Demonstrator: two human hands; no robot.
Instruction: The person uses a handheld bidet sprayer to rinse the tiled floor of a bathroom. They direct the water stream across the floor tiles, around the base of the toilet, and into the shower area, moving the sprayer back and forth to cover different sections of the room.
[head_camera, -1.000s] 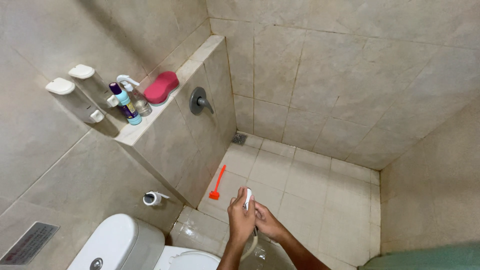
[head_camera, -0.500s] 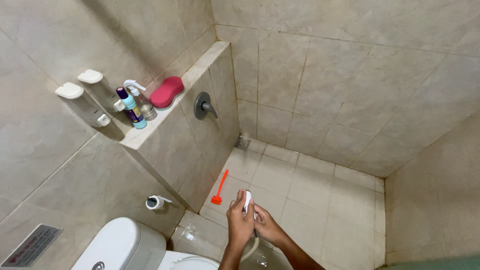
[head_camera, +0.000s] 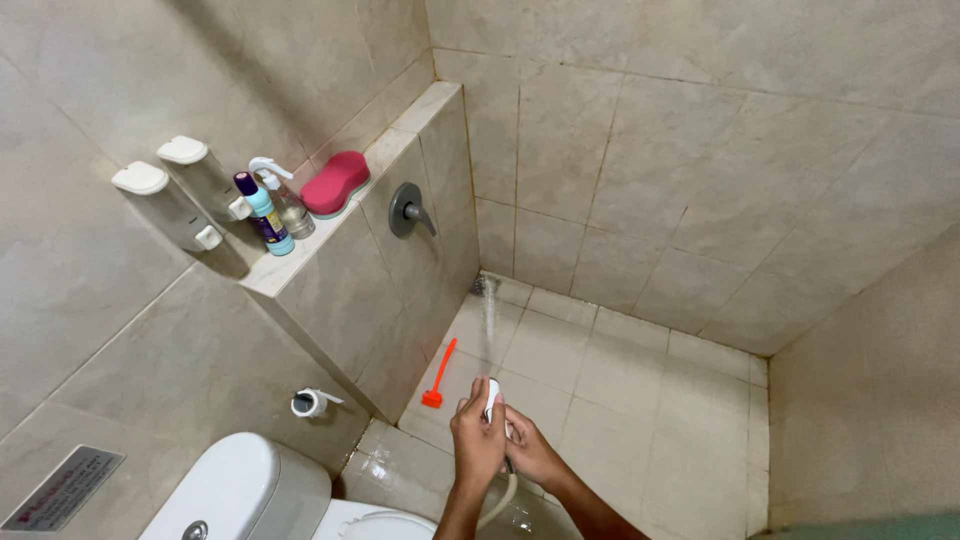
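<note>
My left hand (head_camera: 478, 440) and my right hand (head_camera: 530, 455) are together low in the middle of the head view, both closed around a white hand-held sprayer (head_camera: 491, 392) with a pale hose (head_camera: 497, 503) hanging below. A thin jet of water (head_camera: 488, 315) shoots from the sprayer toward the far corner of the tiled floor, near the drain (head_camera: 484, 285). An orange brush (head_camera: 437, 375) lies on the floor just left of my hands.
A low tiled wall with a ledge (head_camera: 345, 215) carries a pink sponge (head_camera: 336, 184), a spray bottle (head_camera: 284, 200) and a blue bottle (head_camera: 264, 214). Two wall dispensers (head_camera: 170, 205), a metal tap handle (head_camera: 408, 211), a paper roll (head_camera: 310, 403) and the white toilet tank (head_camera: 240, 492) are on the left.
The view has shifted slightly, and a jet of water now shows from the sprayer toward the floor corner. My hands stay clasped on the sprayer.
</note>
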